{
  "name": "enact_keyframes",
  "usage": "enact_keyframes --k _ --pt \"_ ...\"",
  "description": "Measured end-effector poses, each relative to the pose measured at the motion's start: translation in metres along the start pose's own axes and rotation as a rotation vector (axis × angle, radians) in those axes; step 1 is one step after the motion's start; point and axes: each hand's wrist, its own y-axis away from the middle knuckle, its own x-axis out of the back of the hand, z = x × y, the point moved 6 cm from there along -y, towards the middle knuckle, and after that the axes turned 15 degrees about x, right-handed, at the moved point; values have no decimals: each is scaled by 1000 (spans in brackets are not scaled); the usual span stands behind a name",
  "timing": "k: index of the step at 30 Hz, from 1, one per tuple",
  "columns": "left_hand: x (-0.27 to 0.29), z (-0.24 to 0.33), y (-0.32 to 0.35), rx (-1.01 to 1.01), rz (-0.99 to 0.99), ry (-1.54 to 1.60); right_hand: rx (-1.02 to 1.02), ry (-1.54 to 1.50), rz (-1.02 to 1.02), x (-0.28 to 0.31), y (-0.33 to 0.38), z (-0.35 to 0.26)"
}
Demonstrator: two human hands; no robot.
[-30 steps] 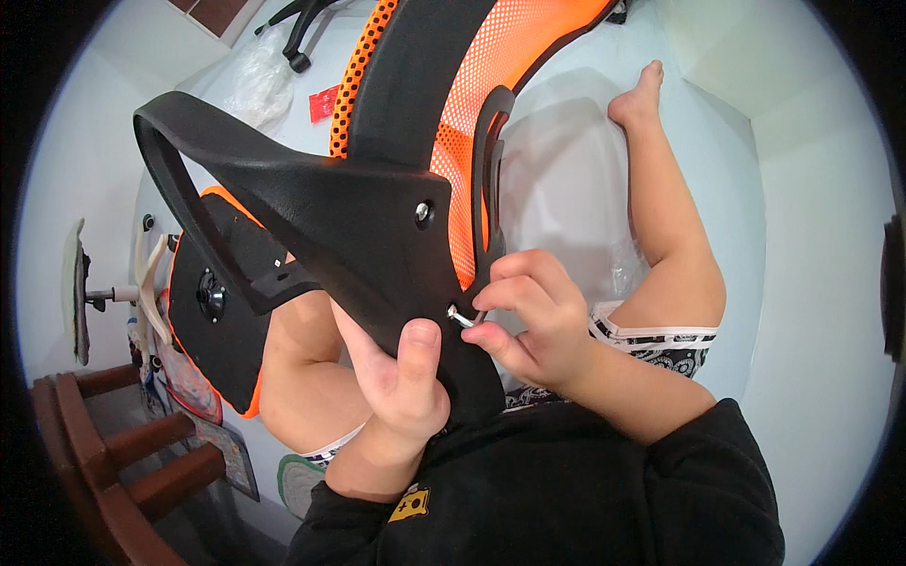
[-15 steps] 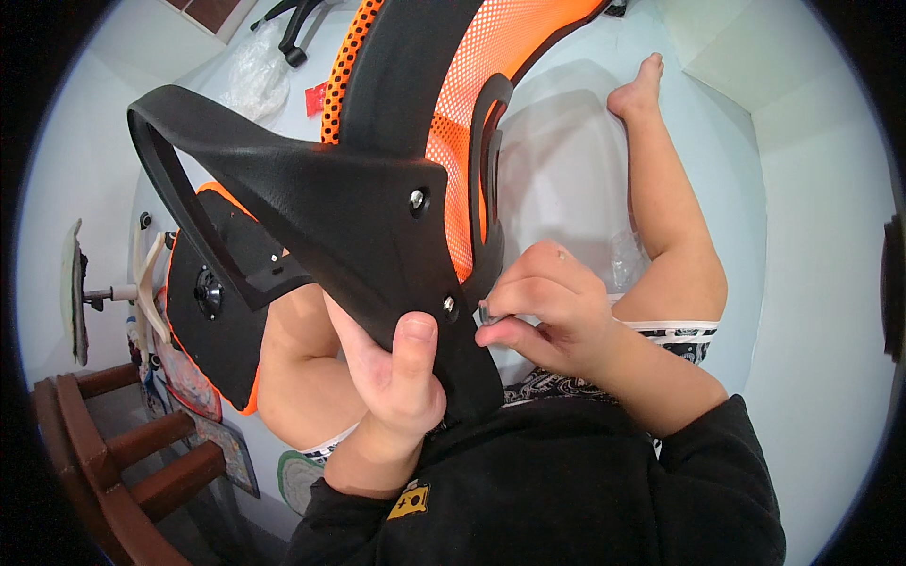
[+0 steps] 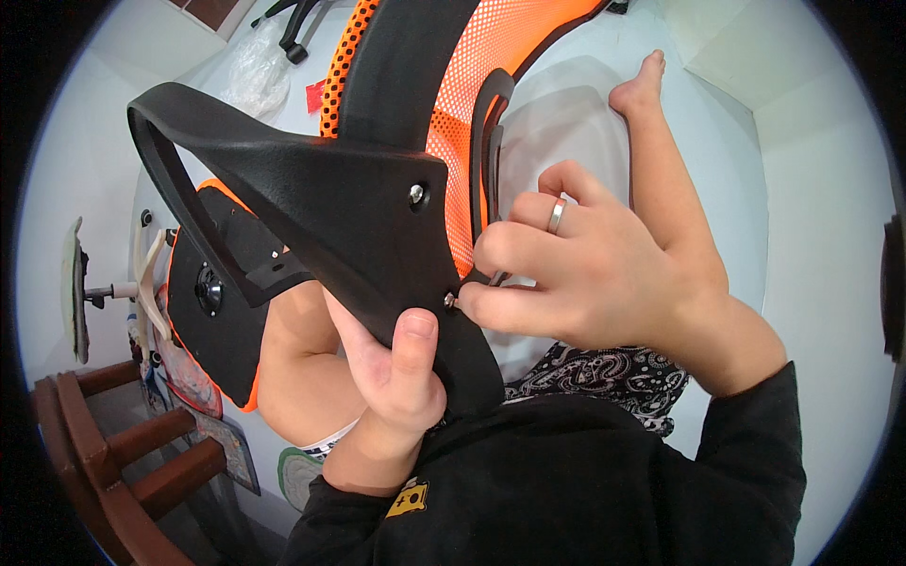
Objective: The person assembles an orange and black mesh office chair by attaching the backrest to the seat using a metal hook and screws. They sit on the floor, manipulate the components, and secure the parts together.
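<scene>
A black plastic chair armrest (image 3: 311, 193), shaped as a loop, lies against the chair backrest (image 3: 401, 75) with its black frame and orange mesh. An upper bolt (image 3: 416, 194) and a lower bolt (image 3: 449, 300) sit in its plate. My left hand (image 3: 396, 373) is closed around the armrest's lower edge, thumb on top and fingers hidden underneath. Beside the lower bolt, my right hand (image 3: 576, 264) is bent with thumb and index fingertip at the bolt head. Between its fingers shows a bit of a small metal tool (image 3: 498, 278), mostly hidden.
To the left rests the chair seat (image 3: 217, 283), black underside out, with orange edging. Behind are a clear plastic bag (image 3: 260, 80), a red packet (image 3: 315, 96) and a black chair base (image 3: 297, 38). Brown wooden furniture (image 3: 123, 453) stands at lower left.
My right hand has moved up and left from beside the armrest to the lower bolt, turning its back upward. My left hand and the armrest have hardly moved.
</scene>
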Motion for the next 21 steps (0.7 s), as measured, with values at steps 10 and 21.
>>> enact_keyframes --k 10,21 --pt "2 0 2 30 44 11 172 107 -104 7 -18 -8" --pt "1 0 1 85 -48 81 166 117 -110 15 -28 -9"
